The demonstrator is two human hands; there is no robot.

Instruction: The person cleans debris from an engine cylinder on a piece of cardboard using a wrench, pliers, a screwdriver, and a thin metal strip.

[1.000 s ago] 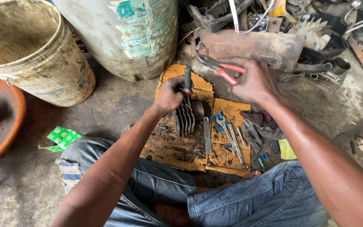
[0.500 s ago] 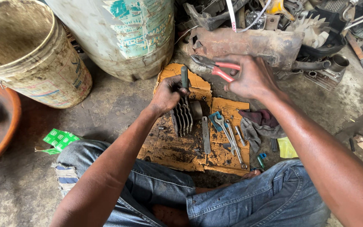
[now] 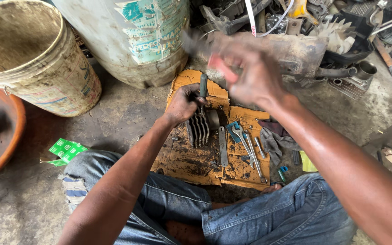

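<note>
motion blur smears my right hand (image 3: 250, 75), lifted off the bench since a moment ago, gripping red-handled pliers (image 3: 218, 66); left hand (image 3: 182, 104) clamps the dark finned metal cylinder (image 3: 199, 127) upright on orange cardboard (image 3: 191, 159).

The finned cylinder (image 3: 199, 128) is dull, greasy grey metal. Beneath it lies oil-stained brown cardboard (image 3: 191, 159), matt and rough. The wrenches (image 3: 246, 145) are shinier steel. The bucket (image 3: 37, 63) is grimy plastic on the rough concrete floor (image 3: 119, 118).
</note>
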